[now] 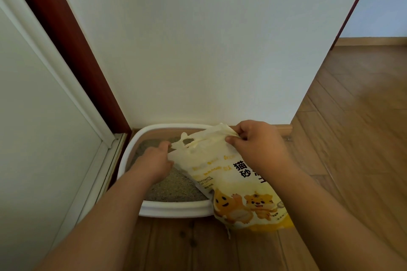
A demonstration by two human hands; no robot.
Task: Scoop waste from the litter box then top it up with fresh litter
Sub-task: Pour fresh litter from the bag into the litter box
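Observation:
A white litter box (174, 209) holding grey litter (174, 187) sits on the floor against the wall. A yellow and white cat litter bag (237, 191) with cartoon tigers stands at the box's right side, its top leaning over the litter. My left hand (156, 160) grips the bag's upper left edge above the litter. My right hand (255, 141) pinches the crumpled top of the bag at its upper right. No scoop is in view.
A white wall (198, 50) rises right behind the box. A white door panel (44, 138) with a dark red frame (72, 50) stands to the left. Wooden floor (356, 116) stretches to the right and in front.

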